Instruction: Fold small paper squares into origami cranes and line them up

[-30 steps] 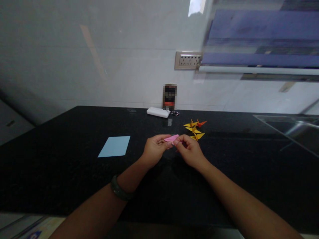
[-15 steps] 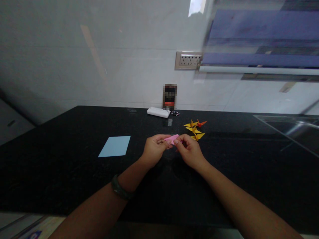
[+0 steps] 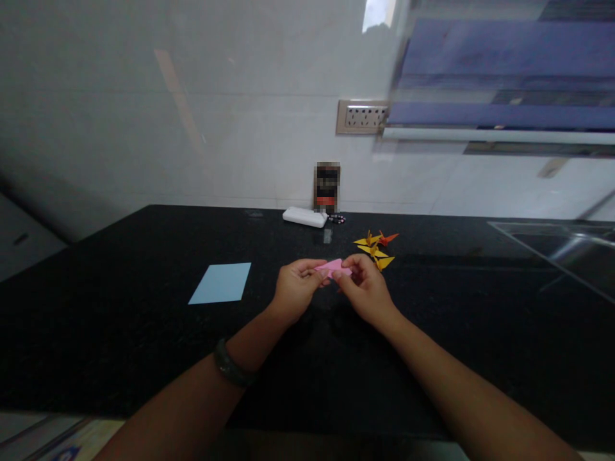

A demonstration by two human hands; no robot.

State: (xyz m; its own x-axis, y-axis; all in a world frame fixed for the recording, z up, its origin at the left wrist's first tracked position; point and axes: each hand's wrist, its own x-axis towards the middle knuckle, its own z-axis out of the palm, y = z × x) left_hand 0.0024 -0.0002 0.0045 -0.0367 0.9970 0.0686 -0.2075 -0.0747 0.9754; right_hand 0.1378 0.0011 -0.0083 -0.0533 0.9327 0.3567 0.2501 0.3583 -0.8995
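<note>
A small piece of folded pink paper [image 3: 334, 267] is held between my two hands above the dark countertop. My left hand [image 3: 296, 285] pinches its left end, thumb on top. The right end is in the fingers of my right hand [image 3: 366, 286], whose thumb presses on the near edge. Just beyond my right hand lie several folded paper cranes, yellow ones [image 3: 373, 250] and an orange-red one [image 3: 388, 238]. Flat on the counter, left of my left hand, is a light blue square of paper [image 3: 221, 283]. The fingers partly cover the pink paper's folds.
A white oblong case [image 3: 304, 217] lies by the wall, beside a small upright object [image 3: 327, 186] that is blurred out. A beaded loop [image 3: 337, 219] is next to them. At the right a sink [image 3: 567, 250] is set into the black countertop [image 3: 120, 333]. A socket panel [image 3: 362, 117] is on the wall.
My right fingers have shifted slightly on the pink paper, and more of its right end shows between finger and thumb. My left hand keeps its pinch.
</note>
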